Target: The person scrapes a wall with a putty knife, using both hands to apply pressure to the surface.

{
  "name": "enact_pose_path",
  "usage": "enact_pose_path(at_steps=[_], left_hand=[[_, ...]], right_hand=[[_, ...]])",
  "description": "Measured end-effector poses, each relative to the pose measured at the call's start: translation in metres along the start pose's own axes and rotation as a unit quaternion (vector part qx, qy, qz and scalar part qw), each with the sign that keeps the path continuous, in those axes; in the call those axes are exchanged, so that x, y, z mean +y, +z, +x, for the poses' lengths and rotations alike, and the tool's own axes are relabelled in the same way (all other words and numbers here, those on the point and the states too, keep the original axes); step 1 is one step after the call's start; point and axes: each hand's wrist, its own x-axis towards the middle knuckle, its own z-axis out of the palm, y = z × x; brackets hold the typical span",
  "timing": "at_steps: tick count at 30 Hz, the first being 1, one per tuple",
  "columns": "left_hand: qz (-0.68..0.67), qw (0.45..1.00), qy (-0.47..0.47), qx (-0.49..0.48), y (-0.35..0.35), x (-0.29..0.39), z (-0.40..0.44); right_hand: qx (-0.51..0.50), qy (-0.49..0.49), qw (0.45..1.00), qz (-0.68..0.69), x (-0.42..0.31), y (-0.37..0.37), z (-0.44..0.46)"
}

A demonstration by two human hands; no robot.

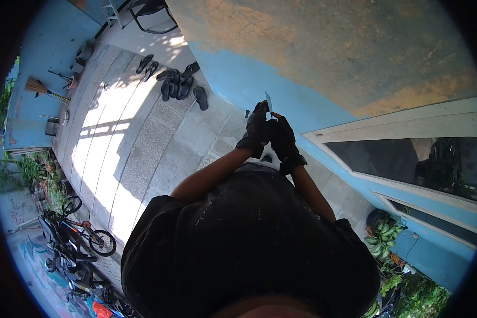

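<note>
Both my hands wear black gloves, with some fingertips bare, and are together in front of my chest, close to the wall. My left hand [257, 126] is closed around a thin, flat, pale blade that looks like a scraper [268, 100], pointing up from the fingers. My right hand [284, 139] is closed against its lower end, touching the left hand. The gloves hide the handle. Beyond the hands rises a light-blue wall [238, 74] with a large patch of worn brown and orange surface [344, 53].
A white-framed window [408, 159] is in the wall at right, with potted plants [384, 238] below. Several black sandals [177, 85] lie on the paved floor [191, 138]. A bicycle [90, 233] and motorcycles [69, 265] stand at left, a broom [45, 90] by the far wall.
</note>
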Motion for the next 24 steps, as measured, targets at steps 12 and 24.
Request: enact_pose_path(at_steps=[12,24], left_hand=[[-0.01,0.999,0.022,0.029,-0.032,-0.021,-0.012],[-0.034,0.999,0.015,0.018,0.03,-0.011,0.04]], right_hand=[[0.028,0.015,0.999,0.022,0.037,0.047,-0.001],[0.044,-0.06,0.994,-0.08,0.018,-0.018,0.033]])
